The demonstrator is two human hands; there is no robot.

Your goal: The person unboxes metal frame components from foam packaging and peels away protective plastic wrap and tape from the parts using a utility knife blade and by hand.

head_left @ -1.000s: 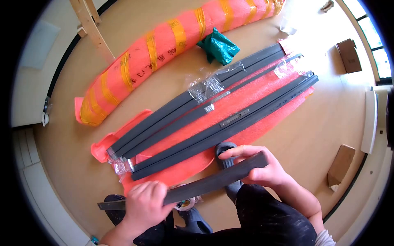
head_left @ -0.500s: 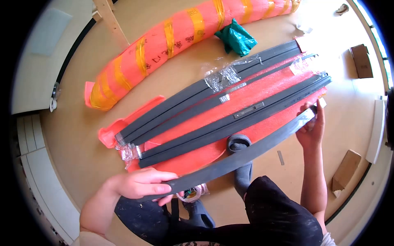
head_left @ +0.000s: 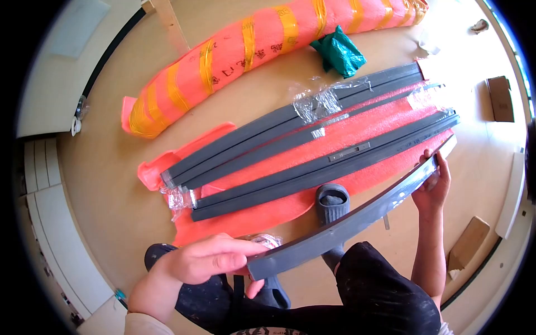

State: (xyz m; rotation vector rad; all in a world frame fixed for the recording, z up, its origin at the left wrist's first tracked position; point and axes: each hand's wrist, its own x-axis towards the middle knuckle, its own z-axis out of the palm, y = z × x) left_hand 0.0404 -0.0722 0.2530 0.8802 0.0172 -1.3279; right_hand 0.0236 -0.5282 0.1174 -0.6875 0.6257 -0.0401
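Observation:
A long dark grey trim strip (head_left: 335, 231) is held between my two hands above my knees, slanting up to the right. My left hand (head_left: 209, 259) is closed around its lower left end, with the fingers partly hidden behind it. Near the upper right end, my right hand (head_left: 434, 181) grips the strip from below and behind. Beyond it, several similar grey strips (head_left: 268, 181) lie on red foam wrap (head_left: 245, 226). Clear tape (head_left: 318, 105) clings to the strips, and a small metal plate (head_left: 349, 152) sits on one of them.
A long red roll (head_left: 229, 61) bound with yellow tape lies at the back, with a green plastic bag (head_left: 340, 53) beside it. Cardboard pieces (head_left: 469, 243) are on the right. My slipper (head_left: 333, 204) stands at the foam's near edge. White panels (head_left: 58, 229) line the left.
The held strip has rolled, showing a broader face, and its left end has shifted right and down with my left hand. My right hand moved slightly right and down. The view has shifted a little.

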